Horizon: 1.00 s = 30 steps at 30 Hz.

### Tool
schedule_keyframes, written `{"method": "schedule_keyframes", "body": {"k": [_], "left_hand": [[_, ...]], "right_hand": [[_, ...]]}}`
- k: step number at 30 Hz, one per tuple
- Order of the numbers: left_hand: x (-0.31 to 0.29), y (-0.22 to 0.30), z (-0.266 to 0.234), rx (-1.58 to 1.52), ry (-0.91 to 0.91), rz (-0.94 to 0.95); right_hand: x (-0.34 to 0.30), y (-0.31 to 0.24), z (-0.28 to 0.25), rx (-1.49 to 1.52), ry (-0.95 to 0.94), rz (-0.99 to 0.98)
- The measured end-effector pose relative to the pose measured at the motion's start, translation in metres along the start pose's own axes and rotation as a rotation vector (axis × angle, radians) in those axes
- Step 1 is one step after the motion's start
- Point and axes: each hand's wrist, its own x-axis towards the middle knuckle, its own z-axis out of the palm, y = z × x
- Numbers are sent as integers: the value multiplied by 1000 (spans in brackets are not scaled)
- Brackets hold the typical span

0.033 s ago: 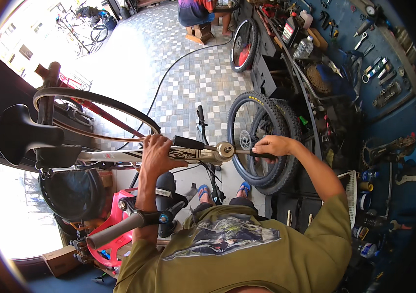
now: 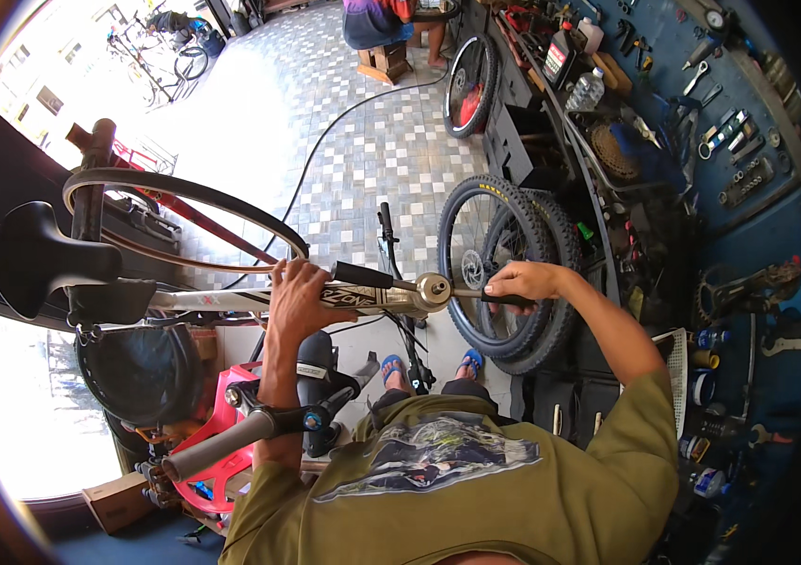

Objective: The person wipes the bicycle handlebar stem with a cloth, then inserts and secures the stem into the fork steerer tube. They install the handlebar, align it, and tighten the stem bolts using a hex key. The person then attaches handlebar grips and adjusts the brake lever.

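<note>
A white and black bicycle frame tube [image 2: 240, 299] lies level in front of me. My left hand [image 2: 302, 297] is wrapped over it from above, close to a black grip [image 2: 361, 274]. This grip belongs to a two-handled tool with a round silver head [image 2: 433, 292], which sits at the right end of the tube. My right hand [image 2: 520, 282] is closed round the tool's other black handle [image 2: 511, 300], right of the head. The underside of the head and how it meets the tube are hidden.
Two mountain bike wheels [image 2: 476, 212] lean beside the cluttered workbench at right. A pink plastic chair [image 2: 222, 466], a grey tube [image 2: 222, 447] and a black saddle-shaped piece [image 2: 38, 256] are at left. Another person [image 2: 377, 21] sits at the far end.
My left hand has shifted very slightly left along the tube. The tool and my right hand look unchanged.
</note>
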Motion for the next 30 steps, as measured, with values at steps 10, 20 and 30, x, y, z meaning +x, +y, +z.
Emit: {"method": "schedule_keyframes", "body": {"k": [10,20,30], "left_hand": [[-3,-8,18,75,-242,-232],[1,-4,19,35,-260,-272],[-10,-29,42,101,-240,-186]], "right_hand": [[11,15,28,537,-115,26],[44,-40,222,1780,93,-282],[178,-192,192,2069,18,-704]]}}
